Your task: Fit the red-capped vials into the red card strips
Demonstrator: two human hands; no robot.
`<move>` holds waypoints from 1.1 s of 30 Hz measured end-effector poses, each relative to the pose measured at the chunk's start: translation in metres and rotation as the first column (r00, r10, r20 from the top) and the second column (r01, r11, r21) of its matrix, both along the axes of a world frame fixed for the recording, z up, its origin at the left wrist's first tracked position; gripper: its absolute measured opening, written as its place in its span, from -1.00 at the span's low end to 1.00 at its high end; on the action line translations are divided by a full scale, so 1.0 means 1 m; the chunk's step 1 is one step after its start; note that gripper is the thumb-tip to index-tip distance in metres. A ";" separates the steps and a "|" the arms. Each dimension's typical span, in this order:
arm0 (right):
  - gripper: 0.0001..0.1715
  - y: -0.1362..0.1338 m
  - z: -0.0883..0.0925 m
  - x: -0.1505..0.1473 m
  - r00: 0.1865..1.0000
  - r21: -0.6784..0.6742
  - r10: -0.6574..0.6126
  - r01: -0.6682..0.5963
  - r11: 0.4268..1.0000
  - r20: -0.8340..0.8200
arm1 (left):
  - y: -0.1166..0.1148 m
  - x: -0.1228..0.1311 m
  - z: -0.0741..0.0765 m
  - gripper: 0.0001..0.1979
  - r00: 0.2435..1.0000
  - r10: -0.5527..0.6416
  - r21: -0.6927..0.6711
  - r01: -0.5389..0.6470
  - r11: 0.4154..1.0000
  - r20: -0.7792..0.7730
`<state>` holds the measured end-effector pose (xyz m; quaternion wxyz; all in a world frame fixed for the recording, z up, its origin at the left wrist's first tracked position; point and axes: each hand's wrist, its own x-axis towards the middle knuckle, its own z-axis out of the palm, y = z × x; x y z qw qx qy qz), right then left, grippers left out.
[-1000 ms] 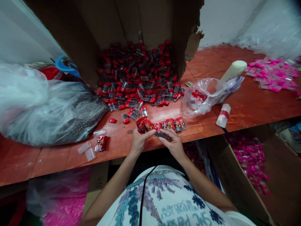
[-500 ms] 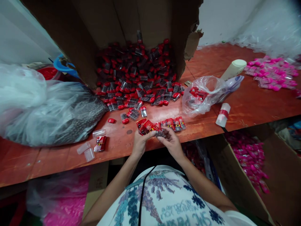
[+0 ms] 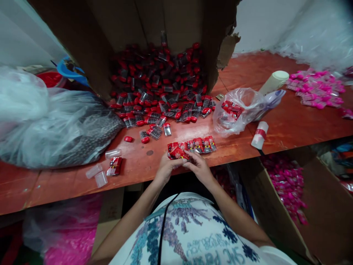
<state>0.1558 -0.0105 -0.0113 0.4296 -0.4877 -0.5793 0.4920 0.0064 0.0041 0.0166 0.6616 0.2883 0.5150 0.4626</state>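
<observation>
My left hand (image 3: 166,170) and my right hand (image 3: 199,167) meet at the near edge of the red-brown table (image 3: 275,125). Together their fingers close on a small red packet (image 3: 176,152). Just behind it a short row of finished red packets (image 3: 201,144) lies on the table. Farther back a heap of small clear cases with red caps (image 3: 162,88) spills out of an open cardboard box (image 3: 91,44).
A large clear plastic bag of dark pieces (image 3: 60,129) lies at the left. Loose clear caps (image 3: 97,176) and a red packet (image 3: 114,166) sit near the edge. Right: a small plastic bag (image 3: 239,110), a cream bottle (image 3: 273,82), pink items (image 3: 317,90), a box of pink items (image 3: 286,184) below.
Both hands have shifted slightly right and forward. The fanned red packets in the left hand have closed down to one packet pinched between both hands.
</observation>
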 end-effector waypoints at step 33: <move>-0.57 0.117 0.023 -0.084 0.627 0.130 0.037 -0.218 0.967 0.778 | 0.026 -0.055 -0.002 -0.76 0.743 0.634 -0.173 -0.610 0.773 0.214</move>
